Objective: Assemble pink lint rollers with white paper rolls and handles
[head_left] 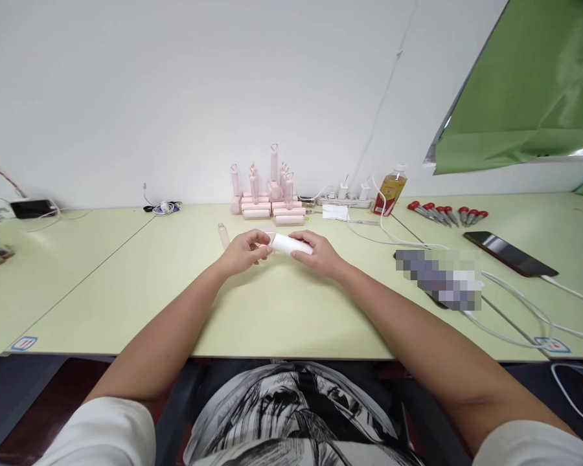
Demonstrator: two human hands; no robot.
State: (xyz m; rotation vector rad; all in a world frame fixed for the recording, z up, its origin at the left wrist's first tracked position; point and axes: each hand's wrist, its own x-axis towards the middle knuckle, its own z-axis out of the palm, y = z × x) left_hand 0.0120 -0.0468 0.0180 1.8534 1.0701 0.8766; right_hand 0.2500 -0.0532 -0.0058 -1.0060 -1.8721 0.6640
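A white sticky-paper lint roll (291,244) lies roughly level in front of me, just above the table. My right hand (315,254) wraps round its right end, fingers behind and thumb in front. My left hand (247,251) is at the roll's left end, fingers bent in a pinch; what they hold there is mostly hidden, with a thin pale edge showing. A pale pink handle (222,234) rises just behind my left hand; whether it touches the hand I cannot tell. Further back, several pink lint rollers (289,212) are grouped, many with handles upright.
To the right are a drink bottle (391,191), a white power strip (350,200), red-ended tools (437,212), a dark phone (510,254) and a blurred-out device (437,278) with white cables. A coiled cable (164,208) lies back left. The wall (175,97) bounds the table.
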